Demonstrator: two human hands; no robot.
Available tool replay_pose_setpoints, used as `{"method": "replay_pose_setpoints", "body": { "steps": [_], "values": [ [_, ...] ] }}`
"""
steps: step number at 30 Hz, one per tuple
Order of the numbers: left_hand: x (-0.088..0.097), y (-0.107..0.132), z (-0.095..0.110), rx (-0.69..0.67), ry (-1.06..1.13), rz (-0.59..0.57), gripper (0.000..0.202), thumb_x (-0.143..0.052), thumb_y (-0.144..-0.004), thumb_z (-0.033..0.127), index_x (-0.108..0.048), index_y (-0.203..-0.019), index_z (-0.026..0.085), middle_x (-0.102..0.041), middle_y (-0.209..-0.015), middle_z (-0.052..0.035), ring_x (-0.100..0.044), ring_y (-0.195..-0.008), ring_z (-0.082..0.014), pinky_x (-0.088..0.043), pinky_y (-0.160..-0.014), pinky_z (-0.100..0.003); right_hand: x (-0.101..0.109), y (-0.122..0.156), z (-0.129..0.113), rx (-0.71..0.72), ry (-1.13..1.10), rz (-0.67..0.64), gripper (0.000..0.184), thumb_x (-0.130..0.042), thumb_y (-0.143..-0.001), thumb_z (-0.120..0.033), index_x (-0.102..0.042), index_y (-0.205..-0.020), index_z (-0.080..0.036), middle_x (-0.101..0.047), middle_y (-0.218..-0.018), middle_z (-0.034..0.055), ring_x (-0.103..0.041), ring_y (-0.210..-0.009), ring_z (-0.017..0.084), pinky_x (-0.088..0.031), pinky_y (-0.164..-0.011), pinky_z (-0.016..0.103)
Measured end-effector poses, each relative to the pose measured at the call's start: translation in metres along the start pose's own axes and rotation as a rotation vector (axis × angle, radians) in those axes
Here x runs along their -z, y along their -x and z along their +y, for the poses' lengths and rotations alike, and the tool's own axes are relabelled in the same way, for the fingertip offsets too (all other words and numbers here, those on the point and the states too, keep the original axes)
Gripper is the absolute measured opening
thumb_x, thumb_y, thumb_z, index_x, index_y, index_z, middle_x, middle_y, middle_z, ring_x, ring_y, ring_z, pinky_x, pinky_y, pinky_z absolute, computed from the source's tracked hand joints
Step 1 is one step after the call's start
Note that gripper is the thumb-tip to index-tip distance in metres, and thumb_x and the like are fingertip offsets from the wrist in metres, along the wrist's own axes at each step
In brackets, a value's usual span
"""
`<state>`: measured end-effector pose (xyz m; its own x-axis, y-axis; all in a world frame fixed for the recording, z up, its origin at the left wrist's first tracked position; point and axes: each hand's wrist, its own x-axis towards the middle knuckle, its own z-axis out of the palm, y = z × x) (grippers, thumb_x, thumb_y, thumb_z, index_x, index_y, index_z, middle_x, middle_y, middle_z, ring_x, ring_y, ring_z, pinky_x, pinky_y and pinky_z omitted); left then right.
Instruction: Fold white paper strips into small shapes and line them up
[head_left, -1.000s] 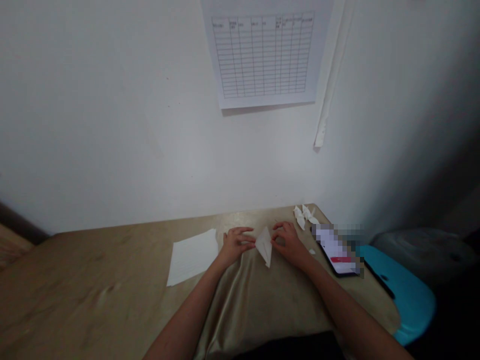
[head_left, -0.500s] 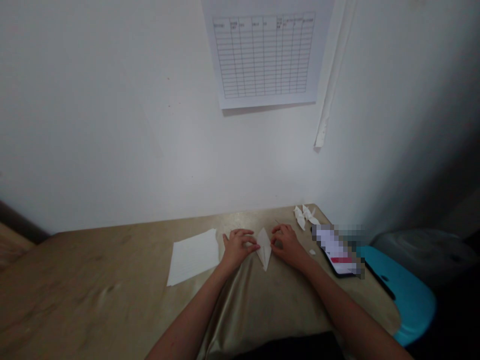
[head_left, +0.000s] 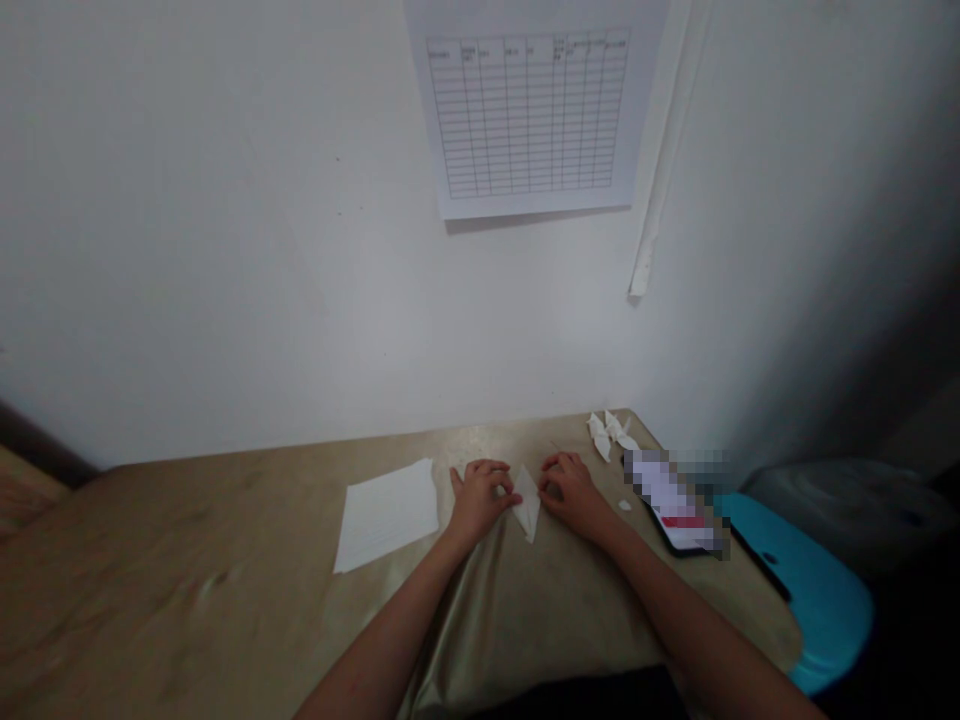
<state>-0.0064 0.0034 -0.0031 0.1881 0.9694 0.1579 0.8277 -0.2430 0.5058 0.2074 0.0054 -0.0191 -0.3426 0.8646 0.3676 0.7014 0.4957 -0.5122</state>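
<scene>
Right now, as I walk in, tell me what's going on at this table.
A person has both bare hands at a kite-shaped piece of folded paper on the table: the left hand at its left side, the right hand at its right. How firmly either grips it is unclear. White paper lies flat to the left. To the right are a phone and, near the far corner, small white paper shapes.

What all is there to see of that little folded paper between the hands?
The folded paper is white and looks thin, shaped like a slim diamond with points at its far and near ends. Faint fold lines run toward the near point. It seems to lie on the tan table cover. The left hand touches its left edge; the right hand is at its right, contact unclear.
</scene>
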Motion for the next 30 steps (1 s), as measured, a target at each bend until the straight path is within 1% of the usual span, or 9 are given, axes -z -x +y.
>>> {"method": "replay_pose_setpoints", "body": {
  "steps": [5,9,12,16,17,19,21,24,30],
  "values": [
    [-0.005,-0.001,-0.001,0.017,-0.008,0.013,0.011,-0.076,-0.081,0.034,-0.07,-0.075,0.026,-0.066,-0.132,0.0033,-0.046,-0.132,-0.0278,-0.007,-0.112,-0.076,0.0,0.0,-0.002,-0.019,0.0,-0.011,0.006,-0.065,-0.084,-0.018,-0.071,-0.085,-0.02,-0.059,-0.115,0.008,-0.047,-0.116,0.025,-0.039,-0.103,0.041],
    [-0.006,-0.003,-0.001,0.038,-0.012,0.001,0.012,-0.078,-0.079,0.034,-0.071,-0.074,0.026,-0.064,-0.134,0.0032,-0.044,-0.133,-0.0289,-0.008,-0.112,-0.076,0.003,0.0,-0.005,-0.029,0.012,-0.013,0.006,-0.066,-0.084,-0.018,-0.07,-0.086,-0.021,-0.059,-0.114,0.0077,-0.048,-0.116,0.024,-0.038,-0.103,0.04],
    [-0.004,-0.003,0.0,0.048,-0.038,-0.012,0.011,-0.078,-0.078,0.034,-0.071,-0.075,0.027,-0.063,-0.136,0.0035,-0.043,-0.135,-0.0296,-0.009,-0.112,-0.075,0.003,0.002,-0.007,-0.033,0.031,-0.014,0.004,-0.067,-0.086,-0.024,-0.069,-0.087,-0.021,-0.059,-0.114,0.0074,-0.048,-0.115,0.024,-0.038,-0.103,0.039],
    [-0.001,-0.002,0.003,0.06,-0.067,-0.024,0.013,-0.079,-0.078,0.037,-0.071,-0.083,0.028,-0.06,-0.139,0.0019,-0.042,-0.136,-0.0297,-0.013,-0.113,-0.073,0.0,0.003,-0.015,-0.057,0.107,-0.023,0.025,-0.069,-0.087,-0.044,-0.067,-0.093,-0.02,-0.059,-0.112,0.009,-0.049,-0.113,0.025,-0.04,-0.1,0.039],
    [0.0,-0.002,0.003,0.066,-0.068,-0.02,0.016,-0.079,-0.077,0.037,-0.07,-0.087,0.029,-0.059,-0.14,0.0009,-0.042,-0.136,-0.0296,-0.014,-0.113,-0.072,-0.002,0.003,-0.017,-0.064,0.14,-0.024,0.031,-0.069,-0.085,-0.05,-0.066,-0.095,-0.02,-0.059,-0.111,0.0096,-0.05,-0.112,0.026,-0.04,-0.099,0.04],
    [0.002,-0.003,0.003,0.083,-0.071,-0.011,0.024,-0.08,-0.076,0.038,-0.069,-0.095,0.029,-0.057,-0.142,-0.0012,-0.042,-0.137,-0.0296,-0.015,-0.114,-0.07,-0.005,0.003,-0.022,-0.076,0.22,-0.017,0.04,-0.07,-0.082,-0.057,-0.065,-0.098,-0.02,-0.058,-0.115,0.0114,-0.048,-0.114,0.029,-0.039,-0.1,0.043],
    [0.003,-0.004,0.003,0.101,-0.081,-0.014,0.031,-0.081,-0.074,0.039,-0.068,-0.101,0.029,-0.055,-0.144,-0.0033,-0.041,-0.138,-0.0303,-0.015,-0.115,-0.068,-0.008,0.003,-0.025,-0.084,0.275,-0.013,0.047,-0.071,-0.079,-0.061,-0.064,-0.101,-0.02,-0.058,-0.116,0.012,-0.048,-0.115,0.03,-0.037,-0.102,0.045],
    [0.003,-0.005,0.001,0.112,-0.094,-0.023,0.037,-0.082,-0.072,0.041,-0.067,-0.104,0.028,-0.053,-0.145,-0.0049,-0.04,-0.139,-0.0314,-0.015,-0.116,-0.067,-0.011,0.002,-0.028,-0.101,0.32,-0.014,0.053,-0.072,-0.075,-0.066,-0.064,-0.102,-0.021,-0.058,-0.116,0.0125,-0.048,-0.115,0.032,-0.036,-0.103,0.047],
    [0.001,-0.006,-0.003,0.107,-0.081,-0.01,0.037,-0.081,-0.072,0.042,-0.067,-0.104,0.029,-0.052,-0.146,-0.0055,-0.039,-0.14,-0.0319,-0.012,-0.115,-0.07,-0.013,-0.001,-0.027,-0.137,0.349,-0.021,0.057,-0.071,-0.074,-0.07,-0.064,-0.103,-0.022,-0.059,-0.117,0.0126,-0.049,-0.115,0.032,-0.033,-0.104,0.049]
  ]
}}
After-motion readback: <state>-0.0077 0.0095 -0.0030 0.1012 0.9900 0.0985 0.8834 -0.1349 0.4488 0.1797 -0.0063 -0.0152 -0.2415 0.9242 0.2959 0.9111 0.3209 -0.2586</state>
